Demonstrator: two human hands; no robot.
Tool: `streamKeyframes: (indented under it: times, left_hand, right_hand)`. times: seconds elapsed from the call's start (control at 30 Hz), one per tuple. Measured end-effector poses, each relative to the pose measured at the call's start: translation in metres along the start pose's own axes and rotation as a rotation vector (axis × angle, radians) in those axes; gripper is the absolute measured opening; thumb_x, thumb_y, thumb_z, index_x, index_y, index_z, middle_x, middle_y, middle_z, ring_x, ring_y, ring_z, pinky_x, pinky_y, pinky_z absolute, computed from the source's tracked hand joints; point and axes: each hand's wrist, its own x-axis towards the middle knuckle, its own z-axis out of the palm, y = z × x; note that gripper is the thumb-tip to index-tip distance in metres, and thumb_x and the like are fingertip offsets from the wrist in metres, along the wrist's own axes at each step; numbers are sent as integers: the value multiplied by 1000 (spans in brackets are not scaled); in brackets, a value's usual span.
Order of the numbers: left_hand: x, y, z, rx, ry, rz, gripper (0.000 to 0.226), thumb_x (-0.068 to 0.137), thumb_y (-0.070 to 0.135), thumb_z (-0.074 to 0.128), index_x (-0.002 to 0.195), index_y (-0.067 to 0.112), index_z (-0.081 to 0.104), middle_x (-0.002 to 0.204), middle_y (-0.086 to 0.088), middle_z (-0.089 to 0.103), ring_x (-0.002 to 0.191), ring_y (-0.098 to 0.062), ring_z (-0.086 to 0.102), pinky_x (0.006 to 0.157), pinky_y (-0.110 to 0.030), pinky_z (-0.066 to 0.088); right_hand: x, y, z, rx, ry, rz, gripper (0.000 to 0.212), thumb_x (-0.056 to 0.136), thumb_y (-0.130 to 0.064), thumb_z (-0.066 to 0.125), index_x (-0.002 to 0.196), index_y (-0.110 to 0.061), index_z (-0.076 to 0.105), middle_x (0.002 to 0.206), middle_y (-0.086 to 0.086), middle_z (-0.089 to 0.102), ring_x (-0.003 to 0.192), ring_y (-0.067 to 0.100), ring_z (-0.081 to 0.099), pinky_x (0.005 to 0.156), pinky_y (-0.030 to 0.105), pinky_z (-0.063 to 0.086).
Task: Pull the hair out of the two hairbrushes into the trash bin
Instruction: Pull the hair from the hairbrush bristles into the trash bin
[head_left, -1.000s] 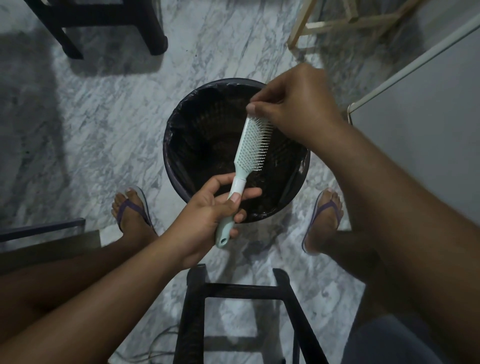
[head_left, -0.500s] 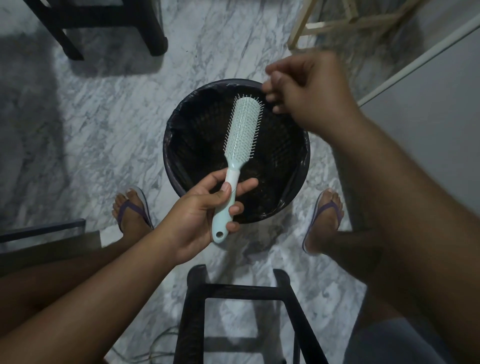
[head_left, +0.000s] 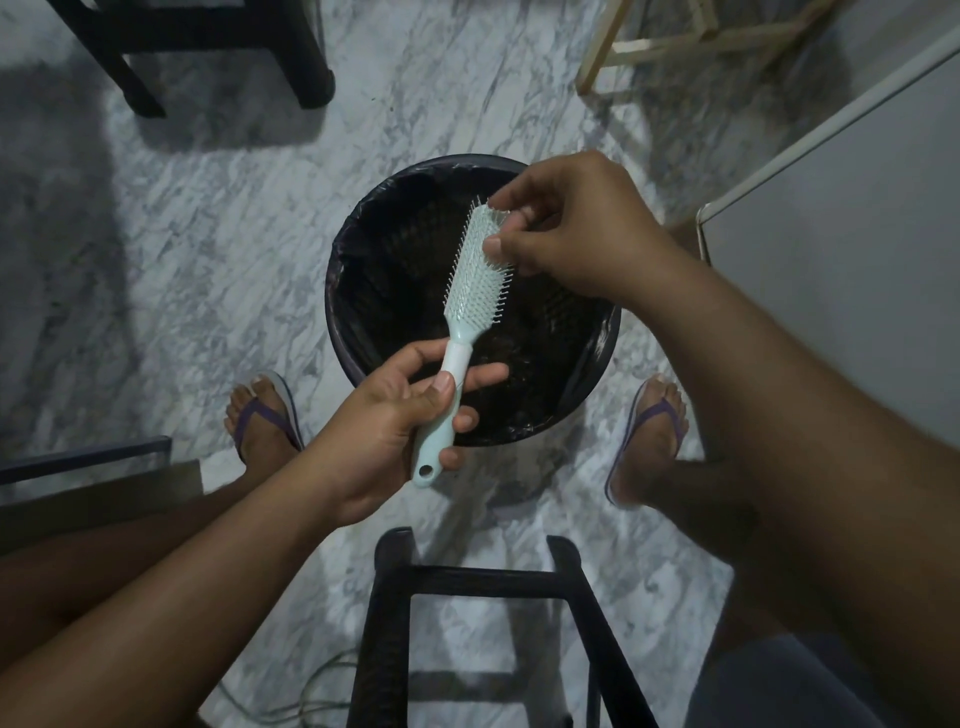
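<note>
Half a second ago the right hand (head_left: 582, 228) was lifted clear, up and to the right of the brush head. Now it has come back down onto the hairbrush (head_left: 475, 280), which suggests one pluck is over and another is beginning. Its fingers (head_left: 493, 244) are curled and nearly closed, thumb and forefinger pinching among the bristles at the far end of the head. Whether any hair lies between them is too fine to tell. The left hand (head_left: 384, 436) has kept its place, its fingers (head_left: 441, 387) wrapped loosely round the handle. The trash bin (head_left: 358, 244) sits directly beneath both sets of fingers. The second brush is not in view.
</note>
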Motion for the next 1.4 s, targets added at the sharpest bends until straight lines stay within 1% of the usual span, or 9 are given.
streamKeyframes:
  times: [0.13, 0.3, 0.5, 0.67, 0.8, 0.97, 1.2, 1.3, 1.4]
  left_hand:
    - [0, -3, 2, -78, 9, -17, 44, 96, 13, 50, 140, 11, 46, 129, -12, 69, 65, -10, 53, 52, -25, 43]
    - [0, -1, 1, -101, 5, 0, 45, 96, 12, 49, 141, 11, 46, 131, -11, 68, 65, -10, 52, 53, -25, 43]
    - [2, 5, 3, -91, -1, 53, 44, 95, 13, 50, 139, 10, 47, 129, -10, 69, 64, -10, 51, 53, -25, 42]
    - [1, 1, -1, 89, 69, 119, 37, 99, 13, 49, 136, 12, 46, 126, -12, 70, 66, -12, 52, 55, -29, 44]
    - [2, -3, -3, 179, 113, 140, 32, 102, 9, 47, 134, 12, 47, 122, -12, 72, 66, -12, 51, 55, -29, 43]
    - [4, -5, 0, 87, 119, 68, 32, 103, 11, 45, 135, 11, 49, 119, -13, 73, 63, -12, 52, 52, -26, 42]
    - [8, -3, -9, 39, 176, 56, 34, 103, 10, 44, 137, 11, 49, 120, -12, 73, 63, -11, 53, 51, -25, 41]
    - [8, -4, -6, 17, 150, 63, 34, 103, 10, 45, 137, 11, 49, 121, -13, 72, 63, -11, 53, 51, -25, 43]
    - [8, -2, -2, 9, 120, 95, 34, 102, 11, 46, 136, 11, 50, 122, -14, 72, 63, -11, 51, 51, -25, 43]
  right_hand:
    - [4, -4, 0, 18, 152, -131, 16, 85, -19, 76, 101, -15, 77, 77, -4, 75, 65, 1, 70, 75, 26, 62]
    - [6, -9, -20, 241, 329, -109, 11, 96, -17, 65, 103, -12, 73, 79, 2, 75, 64, 12, 73, 62, 24, 60]
    - [-3, -6, 9, 137, -76, 146, 54, 99, -46, 55, 95, 7, 68, 90, 22, 74, 71, 24, 76, 68, 47, 64]
    - [-7, -14, 11, 218, -142, 185, 37, 102, -28, 57, 102, 7, 68, 86, 19, 72, 62, 17, 73, 60, 36, 63]
    - [-5, -10, 13, -77, -167, 188, 35, 105, -30, 48, 97, -1, 67, 79, 14, 75, 70, 29, 75, 71, 48, 63]
    - [-12, -9, 12, -702, -15, -70, 42, 103, -43, 40, 77, -15, 57, 70, -3, 58, 72, 25, 58, 66, 35, 45]
    - [2, -15, -11, 9, 222, -182, 35, 101, -30, 52, 83, -8, 71, 70, -3, 73, 60, 14, 71, 57, 22, 52]
    - [0, -5, -12, -94, 188, -117, 18, 88, -31, 74, 85, -14, 77, 74, -3, 75, 64, 8, 72, 56, 14, 52]
    - [-7, 4, 5, -102, 80, 60, 41, 78, -45, 82, 98, -11, 72, 89, 2, 74, 77, 13, 73, 63, 29, 62]
